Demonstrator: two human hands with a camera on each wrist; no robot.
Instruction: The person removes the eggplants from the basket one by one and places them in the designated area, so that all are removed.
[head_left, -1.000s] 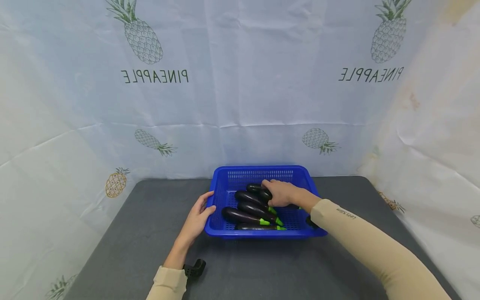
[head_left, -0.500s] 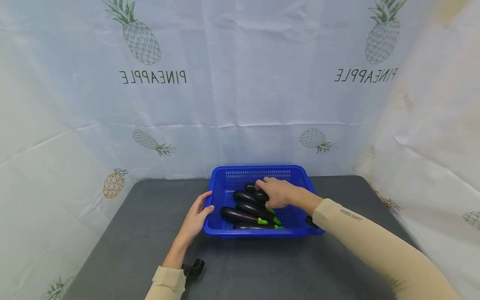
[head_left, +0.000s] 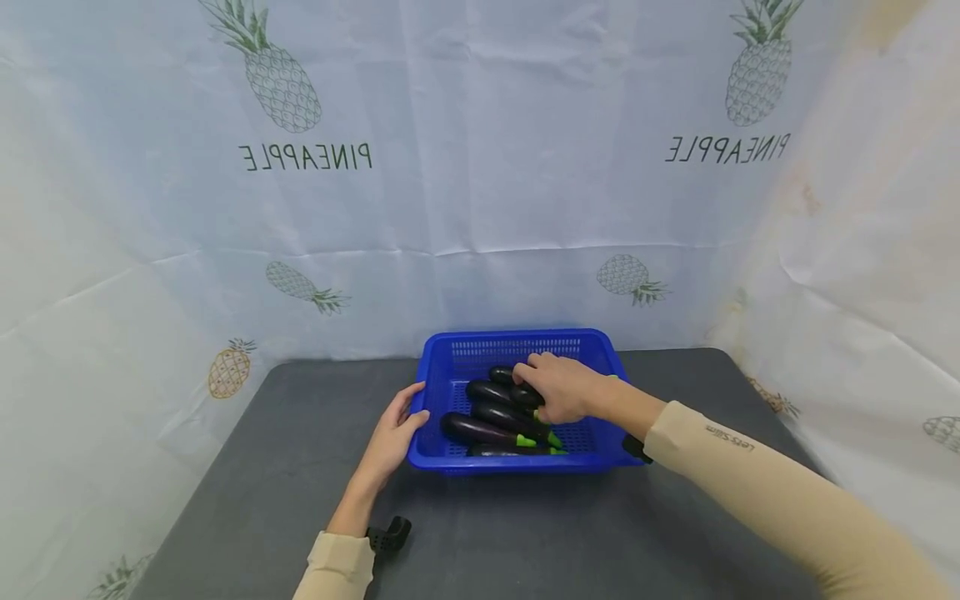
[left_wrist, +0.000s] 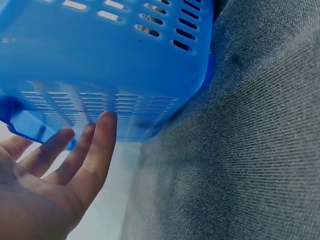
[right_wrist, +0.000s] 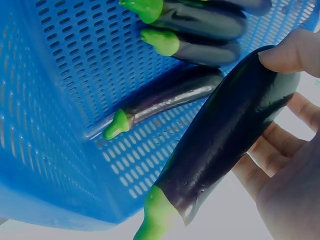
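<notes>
A blue perforated basket (head_left: 517,465) holds several dark purple eggplants (head_left: 480,430) with green stem ends, lying side by side. My right hand (head_left: 562,390) reaches into it and grips one eggplant (right_wrist: 225,125) near its blunt end, thumb on one side and fingers on the other. In the right wrist view, this eggplant is above the basket floor, its green stem pointing away from the palm. My left hand (head_left: 386,437) is at the left rim of the basket. Its fingers (left_wrist: 97,155) are extended against the outer wall in the left wrist view; the thumb is hidden there.
The basket stands at the back of a dark grey table (head_left: 300,475), close to a pale cloth backdrop (head_left: 517,192) printed with pineapples. Cloth also hangs at both sides. A black wrist device (head_left: 390,533) is on the left wrist.
The right hand has shifted slightly and turned with its eggplant; a green tip now shows behind the right wrist. The left hand stays at the basket rim. The head view has moved slightly.
</notes>
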